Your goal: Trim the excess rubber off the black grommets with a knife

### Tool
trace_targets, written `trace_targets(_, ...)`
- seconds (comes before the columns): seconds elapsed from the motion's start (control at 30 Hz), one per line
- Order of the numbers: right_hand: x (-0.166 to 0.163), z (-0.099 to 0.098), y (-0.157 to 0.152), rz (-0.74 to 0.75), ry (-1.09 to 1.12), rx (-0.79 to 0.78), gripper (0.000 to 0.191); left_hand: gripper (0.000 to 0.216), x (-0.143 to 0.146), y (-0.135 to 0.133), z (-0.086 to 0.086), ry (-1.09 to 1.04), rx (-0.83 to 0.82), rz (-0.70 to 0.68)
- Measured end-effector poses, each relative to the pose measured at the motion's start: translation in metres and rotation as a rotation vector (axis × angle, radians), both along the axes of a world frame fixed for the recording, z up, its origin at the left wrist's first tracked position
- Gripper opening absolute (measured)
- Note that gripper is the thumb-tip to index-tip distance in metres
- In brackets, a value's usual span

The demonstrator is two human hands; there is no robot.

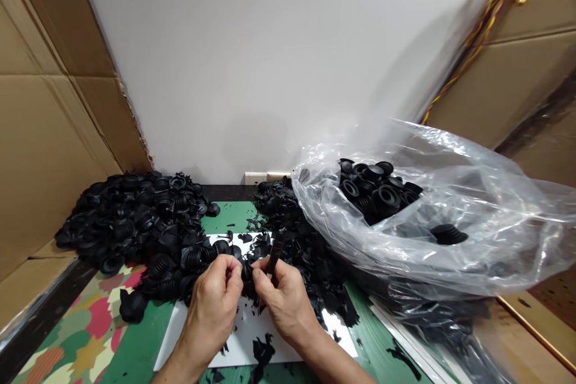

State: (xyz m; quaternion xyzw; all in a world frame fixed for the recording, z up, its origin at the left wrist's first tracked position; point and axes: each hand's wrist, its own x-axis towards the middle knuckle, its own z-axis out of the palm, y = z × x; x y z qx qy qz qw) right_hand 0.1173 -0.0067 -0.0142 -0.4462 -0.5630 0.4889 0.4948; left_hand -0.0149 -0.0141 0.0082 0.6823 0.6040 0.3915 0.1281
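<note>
My left hand (215,293) is closed, thumb against fingers, on a small black ribbed rubber part (247,271). Right beside it, my right hand (287,298) is closed around a slim dark tool (275,251) that points upward; its working end is hidden. The thumb and fingertips of that hand are at the rubber part's right side. Both hands are above a white sheet (175,336) strewn with black trimmings (262,351). A heap of ribbed black rubber parts (135,216) lies to the left, reaching close to my left hand.
Black scraps (310,246) pile up right of centre. A clear plastic bag (472,192) on the right holds more round black parts (378,189). The green table (378,336) is bounded by cardboard (49,102) at left and a white wall (270,60) behind. Twisted wires (477,42) hang upper right.
</note>
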Motion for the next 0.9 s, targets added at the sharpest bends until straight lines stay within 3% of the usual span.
trace_targets(0.17,0.001,-0.003,0.003,0.011,0.036,-0.035,0.022,0.023,-0.002,0.0,0.001,0.065,0.066,-0.071)
trace_targets(0.3,0.002,0.0,0.002,-0.013,-0.042,0.036,0.02,0.023,-0.004,-0.002,-0.004,0.207,0.181,-0.092)
trace_targets(0.63,0.001,-0.008,-0.002,-0.109,-0.373,0.57,0.023,0.026,0.002,-0.005,-0.007,0.611,0.397,-0.058)
trace_targets(0.77,0.006,-0.001,-0.003,-0.071,-0.321,0.572,0.02,0.025,0.004,-0.005,-0.003,0.616,0.425,-0.043)
trace_targets(0.9,0.009,0.005,0.0,-0.048,-0.219,0.391,0.014,0.021,0.0,-0.002,-0.003,0.432,0.367,-0.018)
